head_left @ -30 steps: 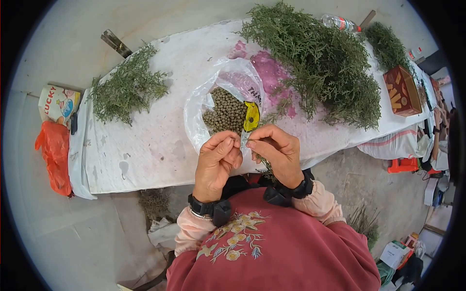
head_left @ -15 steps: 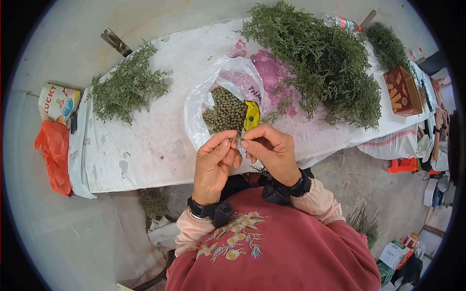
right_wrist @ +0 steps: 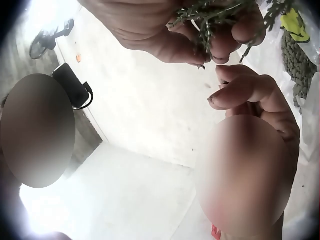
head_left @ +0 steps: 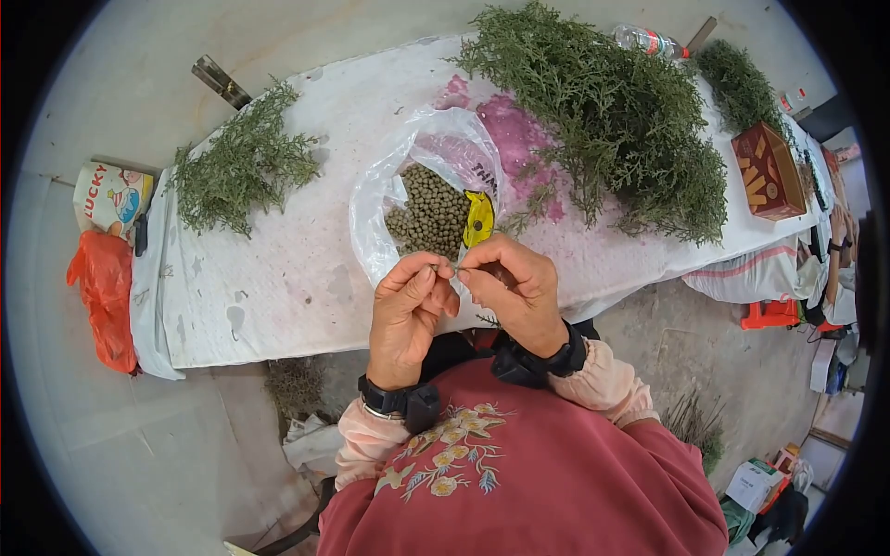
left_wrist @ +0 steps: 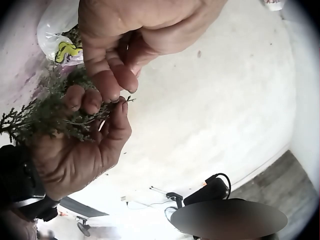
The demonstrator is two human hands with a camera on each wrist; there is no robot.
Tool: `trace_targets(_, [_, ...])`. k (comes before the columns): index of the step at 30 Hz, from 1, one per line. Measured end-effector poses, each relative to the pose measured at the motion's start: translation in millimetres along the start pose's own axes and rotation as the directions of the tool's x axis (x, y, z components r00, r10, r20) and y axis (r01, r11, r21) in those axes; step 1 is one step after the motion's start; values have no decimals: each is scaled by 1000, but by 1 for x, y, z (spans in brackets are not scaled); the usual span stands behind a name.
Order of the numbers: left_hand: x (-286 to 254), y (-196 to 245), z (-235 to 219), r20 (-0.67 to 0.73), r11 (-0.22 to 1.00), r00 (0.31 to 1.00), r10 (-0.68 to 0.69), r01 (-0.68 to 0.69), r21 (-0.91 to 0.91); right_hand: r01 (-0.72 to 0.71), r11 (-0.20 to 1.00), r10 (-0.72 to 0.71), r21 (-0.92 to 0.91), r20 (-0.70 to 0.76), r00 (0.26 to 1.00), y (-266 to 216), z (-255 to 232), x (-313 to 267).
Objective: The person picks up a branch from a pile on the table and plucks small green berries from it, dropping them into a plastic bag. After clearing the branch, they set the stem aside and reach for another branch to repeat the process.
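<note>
In the head view my left hand [head_left: 408, 320] and right hand [head_left: 514, 296] meet at the fingertips, just over the near side of an open clear plastic bag [head_left: 371, 232]. My right hand pinches a green evergreen sprig [left_wrist: 55, 117] near its stem end, and the leafy part lies across the palm. A short piece of stem sticks out past the right thumb. My left thumb and index finger pinch a tiny dark thing, mostly hidden by the fingertips, right beside that stem end. Small round brown pellets [head_left: 428, 211] fill the bag, with a yellow wrapper [head_left: 478, 219] at their right.
A large heap of evergreen sprigs [head_left: 612, 120] lies at the back right of the white-covered table [head_left: 269, 306], and a smaller heap [head_left: 246, 162] at the left. Farther right are a red box [head_left: 768, 174] and a plastic bottle [head_left: 647, 42]. A red bag [head_left: 104, 301] hangs off the left end.
My right hand has shifted left, bringing the stem end up to my left fingertips. Less of the sprig shows below the right hand. The left hand has barely moved.
</note>
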State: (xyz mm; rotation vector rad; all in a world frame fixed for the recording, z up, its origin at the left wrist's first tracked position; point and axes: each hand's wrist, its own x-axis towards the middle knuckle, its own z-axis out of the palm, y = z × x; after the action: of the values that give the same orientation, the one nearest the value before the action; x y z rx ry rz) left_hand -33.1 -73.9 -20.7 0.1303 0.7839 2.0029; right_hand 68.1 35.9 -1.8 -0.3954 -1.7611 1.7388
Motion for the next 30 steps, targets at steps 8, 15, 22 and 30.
trace_targets(8, [-1,1,-4,-31,1000,999,4,-5,-29,-6,1000,6,20,1,1000,2,4,1])
trace_targets(15, [1,-3,-11,9,996,1000,-25,26,-89,100,993,-99,-68,6,995,-2,5,3])
trace_targets(22, [4,-4,-16,58,985,997,-43,52,-164,111,993,-112,-32,-38,993,-1,3,1])
trace_targets(30, [3,-1,-11,28,979,997,-75,80,-190,59,996,-60,-60,-12,998,-1,4,3])
